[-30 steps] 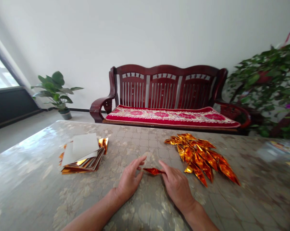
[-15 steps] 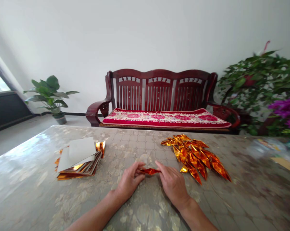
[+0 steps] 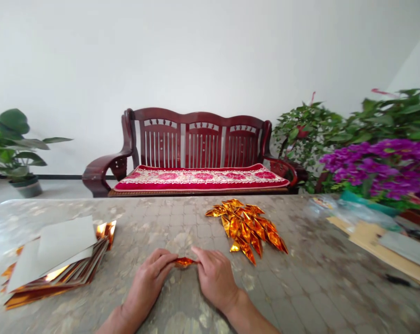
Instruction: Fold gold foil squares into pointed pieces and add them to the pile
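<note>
A small folded piece of gold-red foil sits between my two hands, just above the patterned table top. My left hand pinches its left end, and my right hand holds its right end. Beyond my right hand lies a loose heap of pointed folded foil pieces, not touching it. To the left of my left hand is a stack of gold foil sheets, with white paper sheets lying on top.
A dark red wooden bench with a red floral cushion stands beyond the table. Leafy plants and purple flowers flank it. A plastic bag and a cardboard sheet lie at the table's right.
The whole scene has shifted left and looks lower in the view, as my head turned. My hands have closed in on the foil piece, and my left fingers now wrap its end.
</note>
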`<state>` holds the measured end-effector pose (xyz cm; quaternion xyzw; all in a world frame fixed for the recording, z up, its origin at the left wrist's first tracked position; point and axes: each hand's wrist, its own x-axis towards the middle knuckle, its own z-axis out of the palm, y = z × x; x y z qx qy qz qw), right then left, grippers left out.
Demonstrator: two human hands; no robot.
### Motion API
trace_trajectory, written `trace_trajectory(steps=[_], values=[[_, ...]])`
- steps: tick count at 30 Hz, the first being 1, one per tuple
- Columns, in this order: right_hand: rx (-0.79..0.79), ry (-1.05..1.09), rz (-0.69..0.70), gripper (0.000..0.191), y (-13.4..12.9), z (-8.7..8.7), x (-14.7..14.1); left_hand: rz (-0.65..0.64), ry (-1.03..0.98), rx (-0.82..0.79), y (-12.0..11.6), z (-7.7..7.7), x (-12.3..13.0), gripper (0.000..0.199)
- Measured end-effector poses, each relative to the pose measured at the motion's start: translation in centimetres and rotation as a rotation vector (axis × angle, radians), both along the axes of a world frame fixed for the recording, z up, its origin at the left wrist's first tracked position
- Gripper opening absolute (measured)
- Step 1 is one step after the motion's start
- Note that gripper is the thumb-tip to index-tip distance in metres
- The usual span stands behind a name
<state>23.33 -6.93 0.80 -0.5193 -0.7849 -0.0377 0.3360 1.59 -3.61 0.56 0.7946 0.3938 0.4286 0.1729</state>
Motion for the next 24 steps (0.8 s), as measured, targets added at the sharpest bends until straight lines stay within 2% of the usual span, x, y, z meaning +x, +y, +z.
trace_trajectory(steps=[5, 11, 20, 24], values=[[-0.036, 0.096, 0.023, 0.048, -0.04, 0.05, 0.09, -0.124, 0.044, 0.006, -0.12, 0.32, -0.16, 0.022], [-0.061, 0.078, 0.054, 0.040, -0.14, 0.24, 0.18, -0.219, 0.078, 0.032, -0.01, 0.39, -0.21, 0.027], [-0.043, -0.020, 0.161, 0.023, 0.11, 0.09, 0.70, -0.270, 0.117, 0.058, 0.08, 0.96, -0.38, 0.024], [-0.037, -0.062, 0.186, 0.023, 0.07, 0.19, 0.71, -0.290, 0.079, -0.013, 0.08, 0.81, -0.50, 0.026]])
